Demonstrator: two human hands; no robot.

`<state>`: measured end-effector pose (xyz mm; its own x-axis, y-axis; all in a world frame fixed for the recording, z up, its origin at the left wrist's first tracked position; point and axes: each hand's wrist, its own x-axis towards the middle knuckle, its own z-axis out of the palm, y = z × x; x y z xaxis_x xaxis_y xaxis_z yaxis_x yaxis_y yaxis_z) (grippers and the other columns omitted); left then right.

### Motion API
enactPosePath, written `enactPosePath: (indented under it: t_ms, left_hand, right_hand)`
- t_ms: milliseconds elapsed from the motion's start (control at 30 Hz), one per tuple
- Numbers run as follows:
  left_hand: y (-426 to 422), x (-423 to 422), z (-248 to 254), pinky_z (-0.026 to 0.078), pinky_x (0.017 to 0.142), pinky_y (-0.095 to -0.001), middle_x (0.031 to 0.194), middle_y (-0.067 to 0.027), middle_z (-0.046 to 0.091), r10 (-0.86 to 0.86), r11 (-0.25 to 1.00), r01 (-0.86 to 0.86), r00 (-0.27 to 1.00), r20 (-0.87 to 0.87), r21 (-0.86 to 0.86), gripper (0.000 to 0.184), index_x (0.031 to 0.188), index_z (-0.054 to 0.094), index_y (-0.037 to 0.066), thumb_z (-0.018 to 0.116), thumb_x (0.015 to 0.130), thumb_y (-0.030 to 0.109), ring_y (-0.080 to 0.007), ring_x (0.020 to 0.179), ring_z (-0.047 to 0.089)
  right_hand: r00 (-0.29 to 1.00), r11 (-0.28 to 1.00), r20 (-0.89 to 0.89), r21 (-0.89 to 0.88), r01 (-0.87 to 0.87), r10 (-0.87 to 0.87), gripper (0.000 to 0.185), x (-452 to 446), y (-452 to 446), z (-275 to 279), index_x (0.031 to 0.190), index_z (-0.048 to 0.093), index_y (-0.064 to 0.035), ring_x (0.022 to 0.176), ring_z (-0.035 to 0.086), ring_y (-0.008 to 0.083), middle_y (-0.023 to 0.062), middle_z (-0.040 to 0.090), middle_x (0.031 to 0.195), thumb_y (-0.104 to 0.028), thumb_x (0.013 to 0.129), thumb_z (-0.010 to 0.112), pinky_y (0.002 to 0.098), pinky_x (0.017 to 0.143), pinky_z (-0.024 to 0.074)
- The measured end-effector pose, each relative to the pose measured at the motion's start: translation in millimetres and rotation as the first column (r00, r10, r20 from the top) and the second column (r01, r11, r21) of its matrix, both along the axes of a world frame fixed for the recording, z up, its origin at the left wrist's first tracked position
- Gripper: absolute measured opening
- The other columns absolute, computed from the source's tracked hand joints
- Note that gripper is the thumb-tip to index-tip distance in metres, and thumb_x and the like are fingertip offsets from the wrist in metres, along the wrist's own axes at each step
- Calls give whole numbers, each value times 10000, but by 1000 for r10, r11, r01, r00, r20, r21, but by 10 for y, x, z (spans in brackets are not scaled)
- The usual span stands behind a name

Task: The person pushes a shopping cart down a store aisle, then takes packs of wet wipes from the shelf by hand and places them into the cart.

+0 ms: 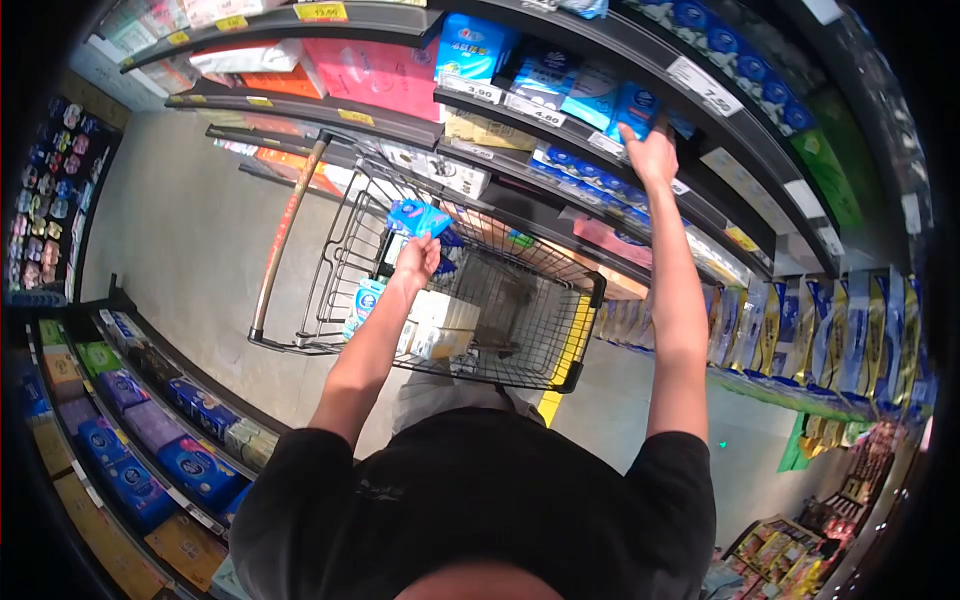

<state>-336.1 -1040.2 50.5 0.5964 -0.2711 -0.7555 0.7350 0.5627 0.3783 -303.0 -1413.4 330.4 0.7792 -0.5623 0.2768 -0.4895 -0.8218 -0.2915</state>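
Note:
My left hand [416,260] is closed on a light-blue packet [419,216], held over the handle end of the shopping cart [540,366]. Up at the shelf, my right hand [652,156] reaches to a small blue packet [634,106] standing at the end of a row. The thumb lies against its front, and the other fingers curl behind it, partly hidden. Inside the cart are a pale multi-pack [442,322] and a blue-and-white pack [368,297]. Next to the right hand's packet stand other blue packs [590,95].
Shelves with price tags [704,86] run along the cart's far side. The cart's handle [290,240] points left. A lower shelf of blue and purple packs [198,466] stands at the near left. Hanging bags [815,325] line the right. A yellow floor line [550,405] shows beneath the cart.

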Motion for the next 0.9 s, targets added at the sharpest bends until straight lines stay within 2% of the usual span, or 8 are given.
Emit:
enactPosePath:
  t_ms: [233, 300, 400, 500, 533, 633, 733, 900]
  left_hand:
    - [80, -741, 1002, 480, 588, -237, 745, -9, 610, -161, 982, 182, 951, 265, -54, 125, 1026, 507, 128, 554, 915, 164, -98, 633, 581]
    - [30, -916, 1411, 485, 605, -232, 736, -9, 612, -187, 961, 258, 871, 454, -98, 67, 972, 540, 103, 542, 920, 145, -97, 638, 585]
    - [-42, -1151, 1756, 479, 654, -215, 775, -9, 618, -248, 944, 326, 807, 536, -54, 45, 924, 567, 83, 561, 907, 124, -88, 684, 591]
    - [-111, -1396, 1890, 458, 707, -222, 808, -6, 622, -477, 854, 497, 627, 616, 156, 101, 929, 595, 60, 607, 884, 149, -74, 741, 577]
    - [-142, -1472, 1878, 453, 707, -219, 806, -2, 621, -555, 799, 558, 537, 636, 225, 109, 916, 599, 56, 616, 879, 157, -69, 739, 570]
    - [-218, -1696, 1878, 439, 706, -210, 777, 15, 602, -721, 607, 703, 291, 628, 371, 154, 884, 600, 47, 604, 901, 199, -61, 738, 553]
    - [-239, -1846, 1753, 437, 714, -216, 791, 9, 604, -745, 597, 682, 275, 608, 423, 176, 885, 599, 46, 576, 922, 217, -64, 760, 553]
    - [-91, -2012, 1562, 438, 728, -222, 869, -6, 622, -772, 526, 777, 265, 578, 347, 230, 934, 598, 50, 540, 942, 272, -70, 826, 556]
  right_hand:
    - [980, 997, 196, -75, -31, 46, 711, -150, 45, -123, 1313, 433, -46, 1237, 406, 400, 222, 404, 1363, -404, 751, 680, 429, 971, 403]
    - [674, 905, 604, -272, -327, 425, 561, -497, 277, -207, 1242, 519, -44, 1187, 457, 374, 202, 452, 1320, -315, 777, 676, 426, 973, 391]
    - [734, 789, 540, 192, -584, 413, 518, -1198, 958, -566, 1211, 538, -17, 1067, 527, 312, 169, 532, 1195, -267, 785, 696, 396, 954, 397]
    - [909, 33, 362, 926, -376, 205, 737, -1786, 1362, -1178, 1360, 307, 2, 1151, 482, 211, 172, 490, 1260, -385, 841, 658, 364, 941, 413]
    - [937, -203, 297, 944, -259, 182, 673, -2075, 1556, -556, 1336, 322, -19, 1081, 520, 185, 134, 533, 1186, -372, 860, 641, 346, 901, 443]
    - [940, -526, 298, 833, -172, 164, 459, -2228, 1459, -1279, 1205, 474, -62, 926, 593, 166, 67, 593, 1026, -270, 845, 670, 336, 812, 498]
    - [949, -197, 302, 939, -281, 87, 375, -2205, 1281, -1010, 1125, 527, -66, 868, 606, 167, 50, 595, 989, -226, 827, 688, 342, 750, 519]
    - [847, -2, 504, 859, -511, -168, 322, -1489, 499, -202, 1080, 543, -77, 810, 625, 172, 44, 620, 937, -148, 811, 704, 357, 699, 551]
